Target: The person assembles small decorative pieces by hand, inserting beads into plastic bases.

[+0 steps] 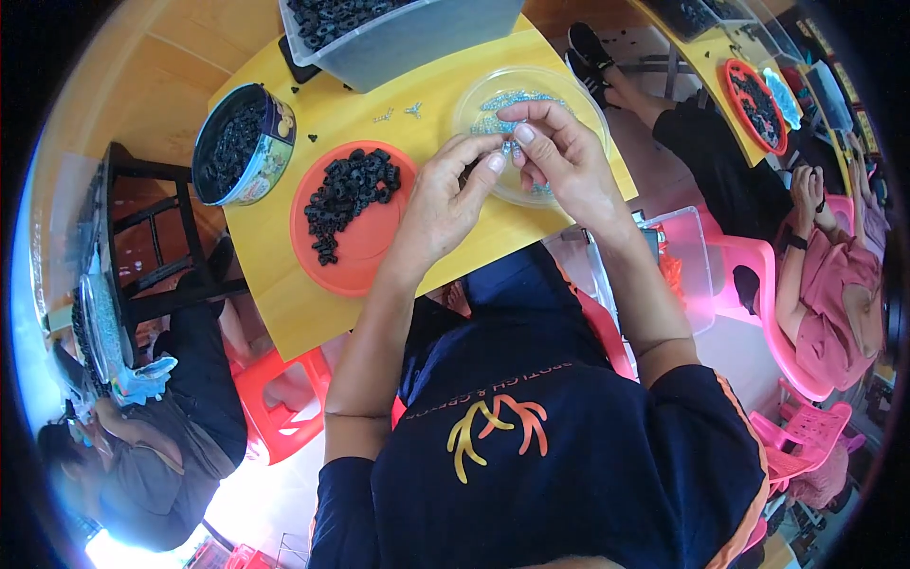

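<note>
My left hand (444,194) and my right hand (576,166) meet over the near left part of a clear round tub (464,106). Thumbs and fingertips of both are pinched together on a small shiny silvery metal piece (512,150). Its exact shape is partly hidden by the fingers. Inside the tub lie many small silvery-blue pieces (521,98). To the left of my left hand, a red round plate (365,248) holds a heap of small black ring-like plastic parts (353,190). Two small silvery three-armed pieces (413,110) lie on the table beyond.
A round tin (275,156) of black parts stands at the yellow table's (275,284) left. A translucent bin (417,52) of black parts sits at the far edge. Below right is a clear box (687,251). Other people sit left and right; pink chairs (758,284) stand at right.
</note>
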`<state>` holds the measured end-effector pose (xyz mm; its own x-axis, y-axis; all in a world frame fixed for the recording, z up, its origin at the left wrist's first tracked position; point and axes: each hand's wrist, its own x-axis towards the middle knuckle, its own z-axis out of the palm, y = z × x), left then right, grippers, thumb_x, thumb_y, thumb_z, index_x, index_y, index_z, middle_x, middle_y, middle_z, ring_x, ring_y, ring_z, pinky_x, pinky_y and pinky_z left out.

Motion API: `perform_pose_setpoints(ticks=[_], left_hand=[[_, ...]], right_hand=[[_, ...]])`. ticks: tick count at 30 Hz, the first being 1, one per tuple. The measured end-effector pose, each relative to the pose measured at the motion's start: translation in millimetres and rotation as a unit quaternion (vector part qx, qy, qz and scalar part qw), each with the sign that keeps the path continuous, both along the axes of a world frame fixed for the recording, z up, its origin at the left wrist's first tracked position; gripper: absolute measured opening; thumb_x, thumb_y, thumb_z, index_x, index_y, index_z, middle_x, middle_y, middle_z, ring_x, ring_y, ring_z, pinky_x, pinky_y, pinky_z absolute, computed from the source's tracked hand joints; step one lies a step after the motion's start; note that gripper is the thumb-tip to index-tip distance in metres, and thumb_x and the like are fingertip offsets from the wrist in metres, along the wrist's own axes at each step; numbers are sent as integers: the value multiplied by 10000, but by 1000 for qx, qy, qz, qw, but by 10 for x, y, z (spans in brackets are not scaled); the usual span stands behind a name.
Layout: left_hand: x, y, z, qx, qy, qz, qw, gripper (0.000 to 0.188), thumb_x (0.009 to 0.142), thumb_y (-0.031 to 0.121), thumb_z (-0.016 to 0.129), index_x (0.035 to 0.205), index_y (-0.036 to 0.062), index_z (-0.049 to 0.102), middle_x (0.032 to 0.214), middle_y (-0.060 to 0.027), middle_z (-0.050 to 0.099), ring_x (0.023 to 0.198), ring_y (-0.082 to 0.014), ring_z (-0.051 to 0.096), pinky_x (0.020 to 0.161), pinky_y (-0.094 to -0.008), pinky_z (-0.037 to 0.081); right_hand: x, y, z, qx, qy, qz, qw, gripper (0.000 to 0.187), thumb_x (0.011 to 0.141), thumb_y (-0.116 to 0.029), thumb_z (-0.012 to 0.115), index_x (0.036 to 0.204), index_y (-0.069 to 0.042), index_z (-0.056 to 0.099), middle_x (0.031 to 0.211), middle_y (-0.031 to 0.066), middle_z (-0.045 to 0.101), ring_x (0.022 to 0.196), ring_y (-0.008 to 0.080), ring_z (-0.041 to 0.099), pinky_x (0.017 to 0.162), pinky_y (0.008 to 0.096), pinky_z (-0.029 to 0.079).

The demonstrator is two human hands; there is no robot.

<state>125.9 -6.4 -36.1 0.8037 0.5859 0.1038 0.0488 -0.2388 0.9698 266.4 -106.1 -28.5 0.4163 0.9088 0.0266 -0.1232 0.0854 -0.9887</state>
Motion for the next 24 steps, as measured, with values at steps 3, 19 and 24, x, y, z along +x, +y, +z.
perform_pose_setpoints(ticks=[3, 19, 24], left_hand=[[-2, 24, -75, -16, -11, 0, 1000, 228, 920, 140, 592, 1062, -35, 626, 913, -90, 589, 801, -144, 569, 734, -278, 464], [-27, 73, 235, 364, 31, 37, 930, 152, 750, 82, 698, 807, 53, 560, 817, -91, 540, 705, -284, 620, 584, -396, 490], [-5, 59, 226, 376, 40, 42, 925, 159, 749, 85, 702, 810, 57, 557, 821, -89, 540, 696, -283, 622, 583, -402, 490]], right_hand=[[-15, 7, 4, -5, -35, 1, 999, 232, 981, -166, 506, 1156, -27, 566, 784, -6, 538, 631, 44, 491, 570, 188, 437], [-29, 28, 13, -30, -111, 34, 993, 220, 981, -164, 492, 1134, -26, 570, 774, -7, 533, 679, 46, 494, 545, 204, 438], [-26, 41, -17, -36, -76, 13, 996, 218, 986, -163, 481, 1135, -32, 572, 740, -17, 510, 630, 41, 471, 532, 203, 425]])
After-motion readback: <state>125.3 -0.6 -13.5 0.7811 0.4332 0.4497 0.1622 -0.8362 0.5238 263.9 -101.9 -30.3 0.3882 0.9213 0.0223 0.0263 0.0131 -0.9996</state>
